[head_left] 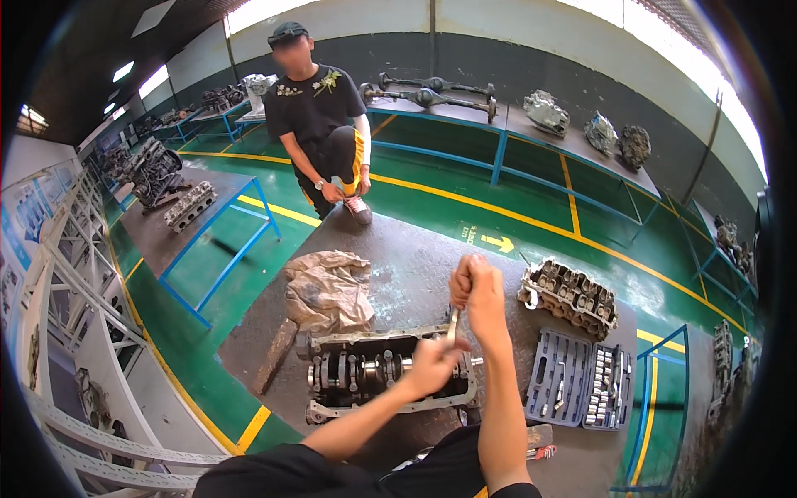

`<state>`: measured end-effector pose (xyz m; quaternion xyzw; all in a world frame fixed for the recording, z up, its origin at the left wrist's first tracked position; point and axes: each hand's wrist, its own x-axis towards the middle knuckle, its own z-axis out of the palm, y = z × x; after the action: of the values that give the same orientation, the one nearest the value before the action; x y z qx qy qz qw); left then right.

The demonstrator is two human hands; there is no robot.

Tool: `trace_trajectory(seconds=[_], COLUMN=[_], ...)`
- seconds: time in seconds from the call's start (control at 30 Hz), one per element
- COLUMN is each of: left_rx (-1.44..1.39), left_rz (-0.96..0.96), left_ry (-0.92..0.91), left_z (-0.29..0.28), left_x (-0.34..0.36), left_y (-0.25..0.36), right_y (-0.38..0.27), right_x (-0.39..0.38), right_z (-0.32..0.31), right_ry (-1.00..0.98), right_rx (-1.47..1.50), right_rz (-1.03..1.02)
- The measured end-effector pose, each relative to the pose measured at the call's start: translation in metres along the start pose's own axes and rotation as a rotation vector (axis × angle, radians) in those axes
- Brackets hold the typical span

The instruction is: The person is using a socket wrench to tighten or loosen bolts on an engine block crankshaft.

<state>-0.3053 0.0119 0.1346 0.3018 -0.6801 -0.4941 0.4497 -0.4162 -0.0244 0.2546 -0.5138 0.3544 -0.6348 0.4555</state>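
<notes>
An engine block lies on the table with its crankshaft exposed. Above its right end, my right hand is closed round the upper end of a metal socket wrench. My left hand is closed around the wrench lower down, its fingers slightly blurred. The wrench stands nearly upright, and my left hand hides its lower end and whatever it meets on the block. To the right, an open socket set case holds rows of sockets.
A crumpled cloth and a wooden-looking bar lie left of the block. A cylinder head stands at the table's right. Across the table's far corner, another person has a foot up, hands at the shoe. Other benches carry parts.
</notes>
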Motion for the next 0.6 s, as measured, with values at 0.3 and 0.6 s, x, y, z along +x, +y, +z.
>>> trace_trajectory(seconds=[0.3, 0.6], left_rx=[0.199, -0.188], left_rz=[0.183, -0.200], left_ry=[0.283, 0.214], left_z=[-0.033, -0.074], left_x=[0.102, -0.015], left_y=[-0.036, -0.014], right_y=[0.036, 0.010], right_x=[0.015, 0.005], right_z=[0.061, 0.047], right_ry=[0.050, -0.162], right_rx=[-0.366, -0.013], right_rz=[-0.187, 0.055])
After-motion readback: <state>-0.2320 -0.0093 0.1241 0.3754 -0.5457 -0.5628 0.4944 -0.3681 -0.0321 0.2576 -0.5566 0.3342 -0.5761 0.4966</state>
